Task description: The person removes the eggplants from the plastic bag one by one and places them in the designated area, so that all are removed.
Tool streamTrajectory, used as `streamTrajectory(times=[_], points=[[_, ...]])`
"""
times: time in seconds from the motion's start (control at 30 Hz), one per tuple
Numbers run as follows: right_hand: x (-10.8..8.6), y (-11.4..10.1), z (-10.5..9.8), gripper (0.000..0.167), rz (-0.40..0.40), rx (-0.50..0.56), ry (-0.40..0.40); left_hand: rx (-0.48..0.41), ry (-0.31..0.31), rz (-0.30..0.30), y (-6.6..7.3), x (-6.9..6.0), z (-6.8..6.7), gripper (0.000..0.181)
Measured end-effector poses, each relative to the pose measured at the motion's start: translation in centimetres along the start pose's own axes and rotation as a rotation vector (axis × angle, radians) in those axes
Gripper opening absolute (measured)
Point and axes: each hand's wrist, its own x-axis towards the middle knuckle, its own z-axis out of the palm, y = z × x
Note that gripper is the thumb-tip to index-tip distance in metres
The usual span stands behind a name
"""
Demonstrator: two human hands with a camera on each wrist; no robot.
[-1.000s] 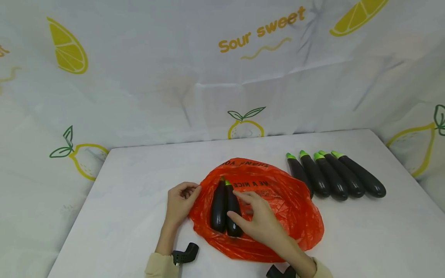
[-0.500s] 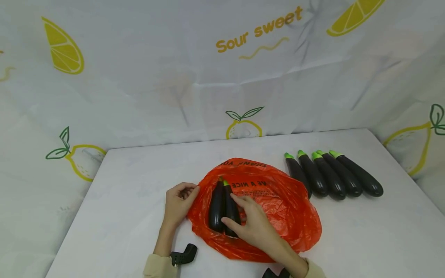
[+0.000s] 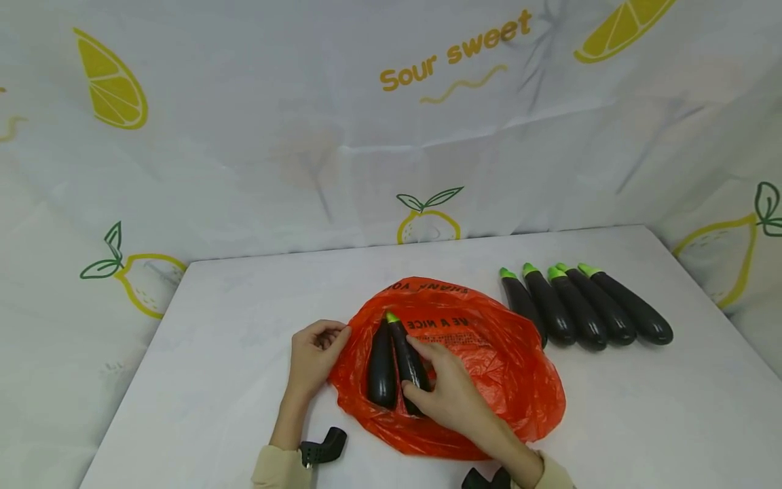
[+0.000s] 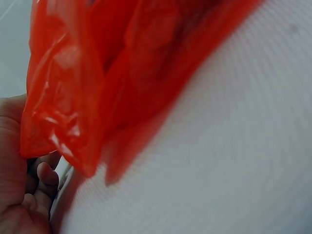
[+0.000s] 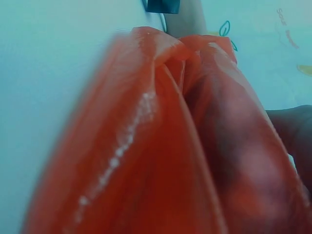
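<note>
In the head view a red plastic bag point(image 3: 495, 367) lies spread on the table, with two dark eggplants at its left part. My left hand point(image 3: 313, 358) pinches the bag's left edge between thumb and fingers; the left wrist view shows the red film point(image 4: 63, 97) beside that hand point(image 4: 14, 170). The thumb and fingers of my right hand point(image 3: 449, 390) grip the right eggplant point(image 3: 408, 356), which leans with its green tip against the left eggplant point(image 3: 381, 370). Red film point(image 5: 161, 146) covers much of the right wrist view, the hand partly hidden behind it.
Several more eggplants point(image 3: 574, 309) with green tips lie side by side on the white table point(image 3: 214, 353), right of the bag and partly behind it. A printed white cloth point(image 3: 256, 170) hangs behind the table.
My right hand has closed round the right eggplant, whose lower end has swung right, away from the left one. My left hand keeps its place at the bag's edge.
</note>
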Motion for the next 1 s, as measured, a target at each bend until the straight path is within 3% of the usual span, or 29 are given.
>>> streamTrajectory(times=[0.27, 0.47, 1.0], points=[[0.1, -0.2, -0.2, 0.066, -0.026, 0.018, 0.035, -0.015, 0.004, 0.004, -0.1, 0.0, 0.0, 0.008], [0.0, -0.1, -0.3, 0.065, -0.029, 0.039, 0.014, -0.017, 0.003, 0.008, -0.1, 0.0, 0.0, 0.011], [0.0, -0.4, -1.2, 0.065, -0.032, -0.072, -0.032, -0.023, 0.007, 0.006, -0.1, 0.0, 0.0, 0.008]])
